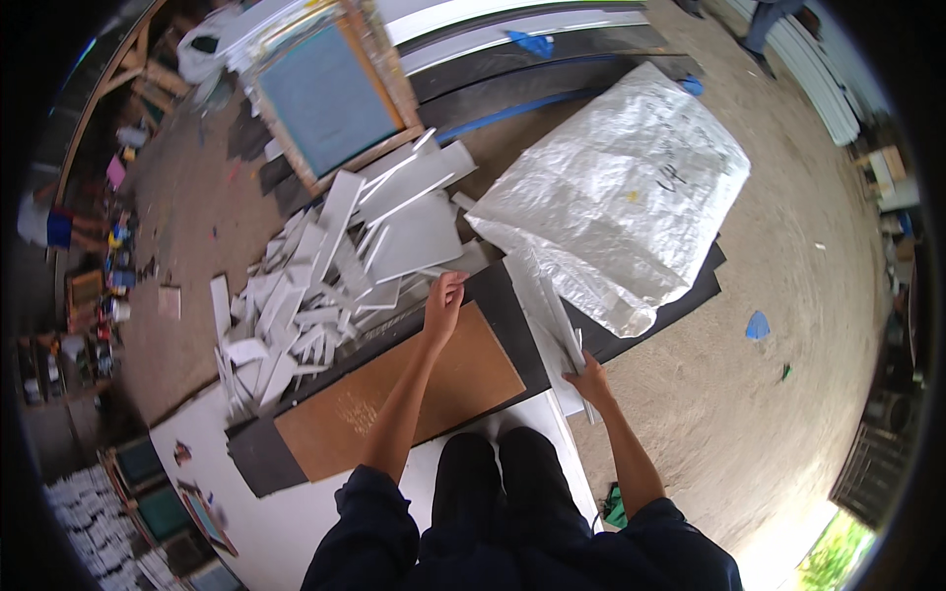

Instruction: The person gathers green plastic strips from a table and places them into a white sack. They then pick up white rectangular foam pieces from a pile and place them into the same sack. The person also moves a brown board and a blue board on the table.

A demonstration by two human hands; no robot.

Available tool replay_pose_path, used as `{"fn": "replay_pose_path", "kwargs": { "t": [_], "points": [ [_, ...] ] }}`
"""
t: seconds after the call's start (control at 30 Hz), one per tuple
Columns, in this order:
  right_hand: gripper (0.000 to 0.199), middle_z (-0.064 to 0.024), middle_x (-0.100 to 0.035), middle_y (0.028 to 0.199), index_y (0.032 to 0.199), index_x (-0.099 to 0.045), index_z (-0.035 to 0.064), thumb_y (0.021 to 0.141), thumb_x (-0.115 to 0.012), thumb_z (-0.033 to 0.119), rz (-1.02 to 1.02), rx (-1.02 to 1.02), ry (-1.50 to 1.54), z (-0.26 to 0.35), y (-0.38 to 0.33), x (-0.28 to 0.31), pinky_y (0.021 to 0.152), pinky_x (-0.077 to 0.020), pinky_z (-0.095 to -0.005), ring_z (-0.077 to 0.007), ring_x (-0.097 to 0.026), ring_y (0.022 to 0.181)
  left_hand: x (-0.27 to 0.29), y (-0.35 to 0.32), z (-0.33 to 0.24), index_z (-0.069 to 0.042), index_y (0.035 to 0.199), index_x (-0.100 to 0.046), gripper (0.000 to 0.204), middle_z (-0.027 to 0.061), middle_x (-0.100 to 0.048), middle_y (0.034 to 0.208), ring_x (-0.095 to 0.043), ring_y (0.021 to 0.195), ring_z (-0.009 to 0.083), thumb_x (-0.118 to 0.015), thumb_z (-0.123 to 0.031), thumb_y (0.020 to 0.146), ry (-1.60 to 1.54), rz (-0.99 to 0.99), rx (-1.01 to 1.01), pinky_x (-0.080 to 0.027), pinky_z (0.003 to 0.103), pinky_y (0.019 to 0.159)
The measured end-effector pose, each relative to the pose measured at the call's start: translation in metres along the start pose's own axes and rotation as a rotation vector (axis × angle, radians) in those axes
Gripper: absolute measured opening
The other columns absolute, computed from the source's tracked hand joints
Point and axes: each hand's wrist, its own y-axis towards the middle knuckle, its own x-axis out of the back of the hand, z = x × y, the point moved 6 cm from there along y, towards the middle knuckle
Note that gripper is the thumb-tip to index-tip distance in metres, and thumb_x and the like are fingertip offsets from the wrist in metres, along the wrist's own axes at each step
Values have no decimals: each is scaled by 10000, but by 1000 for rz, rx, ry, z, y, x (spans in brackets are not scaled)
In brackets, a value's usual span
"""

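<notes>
Two hands work beside the big white sack [621, 187] and the heap of white offcuts [325, 286]: your right hand [589, 379] is clenched around a bundle of white strips [554, 330], long axis pointing away from you, while your left hand [443, 300], fingers loosely curled, reaches the heap's near edge.

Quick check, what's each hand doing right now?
Left hand: fingers curled, reaching at a white strip by the scrap pile; grip cannot be told.
Right hand: closed on a bundle of long white strips.
</notes>
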Motion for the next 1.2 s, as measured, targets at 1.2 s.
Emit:
{"fn": "replay_pose_path", "kwargs": {
  "t": [1.2],
  "points": [
    [522,-101,-444,1170,1248,-296,74,815,-569,180,-445,113,1628,-20,127,63,873,-414,-411,-248,-458,1053,-104,42,-69,68,1299,-210,730,81,-151,1407,-86,1307,234,-293,-519,872,-959,401,101,-95,343,1078]
  ]
}}
